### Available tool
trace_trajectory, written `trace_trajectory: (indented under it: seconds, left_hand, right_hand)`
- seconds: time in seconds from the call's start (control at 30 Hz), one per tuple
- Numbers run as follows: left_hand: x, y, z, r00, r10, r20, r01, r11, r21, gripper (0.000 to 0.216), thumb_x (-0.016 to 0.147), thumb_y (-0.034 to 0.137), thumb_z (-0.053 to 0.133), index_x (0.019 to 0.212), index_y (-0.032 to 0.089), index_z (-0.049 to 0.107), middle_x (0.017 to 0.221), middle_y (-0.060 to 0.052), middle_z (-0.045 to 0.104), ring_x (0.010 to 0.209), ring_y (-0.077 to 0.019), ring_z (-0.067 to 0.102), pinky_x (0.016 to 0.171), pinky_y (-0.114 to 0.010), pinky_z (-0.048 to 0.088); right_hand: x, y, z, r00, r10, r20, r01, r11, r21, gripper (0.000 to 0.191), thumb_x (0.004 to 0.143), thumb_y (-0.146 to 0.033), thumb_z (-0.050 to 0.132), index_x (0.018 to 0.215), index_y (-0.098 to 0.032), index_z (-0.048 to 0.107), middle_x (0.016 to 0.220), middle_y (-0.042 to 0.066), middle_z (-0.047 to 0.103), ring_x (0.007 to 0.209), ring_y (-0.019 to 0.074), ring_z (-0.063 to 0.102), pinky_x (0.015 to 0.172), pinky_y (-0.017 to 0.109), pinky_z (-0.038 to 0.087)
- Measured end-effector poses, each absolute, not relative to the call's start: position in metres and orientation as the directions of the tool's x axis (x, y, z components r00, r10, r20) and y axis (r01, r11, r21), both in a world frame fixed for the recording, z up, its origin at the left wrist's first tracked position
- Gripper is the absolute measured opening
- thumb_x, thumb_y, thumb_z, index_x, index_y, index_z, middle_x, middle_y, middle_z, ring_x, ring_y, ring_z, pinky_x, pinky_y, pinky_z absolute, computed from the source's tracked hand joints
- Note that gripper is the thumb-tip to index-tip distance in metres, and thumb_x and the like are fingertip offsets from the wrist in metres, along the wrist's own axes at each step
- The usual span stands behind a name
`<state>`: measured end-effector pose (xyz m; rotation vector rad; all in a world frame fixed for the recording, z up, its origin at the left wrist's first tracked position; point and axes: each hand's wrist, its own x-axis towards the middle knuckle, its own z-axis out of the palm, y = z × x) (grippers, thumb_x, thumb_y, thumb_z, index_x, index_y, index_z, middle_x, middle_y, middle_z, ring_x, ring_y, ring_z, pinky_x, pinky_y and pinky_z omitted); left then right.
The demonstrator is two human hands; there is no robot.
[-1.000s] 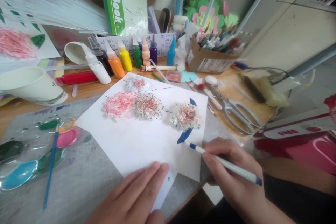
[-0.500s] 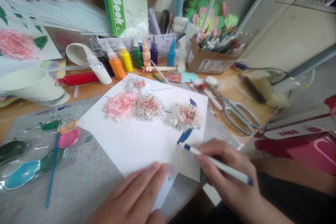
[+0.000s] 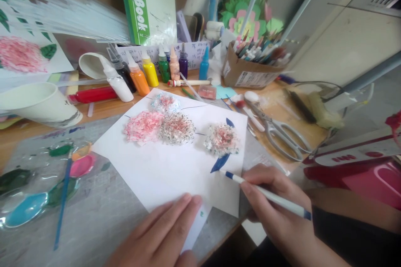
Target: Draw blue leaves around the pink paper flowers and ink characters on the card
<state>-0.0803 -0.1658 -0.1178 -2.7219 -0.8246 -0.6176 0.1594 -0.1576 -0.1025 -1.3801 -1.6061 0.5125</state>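
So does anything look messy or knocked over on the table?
Yes, a little. The red bottle lies on its side, which looks odd because the yellow bottle and green bottle stand up. Purple smudges also mark the grey mat, left of the white paper.

Noted left hand (image 3: 163,231) at bottom centre: laid palm down, with fingers extended, close together and pointing forward and to the right; cut off below by the view's edge. Noted right hand (image 3: 278,200) at lower right: with fingers curled and thumb set against index finger in a pinch. Observed bare right forearm (image 3: 328,251) running toward the lower edge.
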Motion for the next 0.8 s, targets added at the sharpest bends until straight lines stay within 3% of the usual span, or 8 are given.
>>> trace_trajectory:
  seconds: [0.4,0.8]
  left_hand:
    - [-0.0825,-0.1668,-0.1195,0.766,0.475,0.432,0.567,-0.816,-0.108,0.035,0.081,0.009,0.037,0.105,0.018,0.061,0.129,-0.003,0.057,0.115,-0.0172,0.057,0.096,-0.023,0.049]
    - [-0.0825,-0.1667,-0.1200,0.783,0.447,0.433,0.553,-0.818,-0.156,0.031,0.082,0.010,0.037,0.101,0.019,0.061,0.126,-0.003,0.059,0.112,-0.0169,0.059,0.089,-0.023,0.053]
  right_hand:
    - [0.1579,-0.1573,-0.1017,0.010,0.927,0.375,0.562,0.305,-0.769,0.008,0.078,-0.016,0.063,0.081,-0.022,0.058,0.069,-0.002,0.063,0.055,0.0120,0.059,0.051,0.025,0.047]
    - [0.1599,-0.1524,-0.1009,0.167,0.906,0.390,0.603,0.219,-0.767,0.003,0.079,-0.021,0.063,0.078,-0.022,0.060,0.069,-0.001,0.064,0.048,0.0119,0.057,0.046,0.025,0.048]
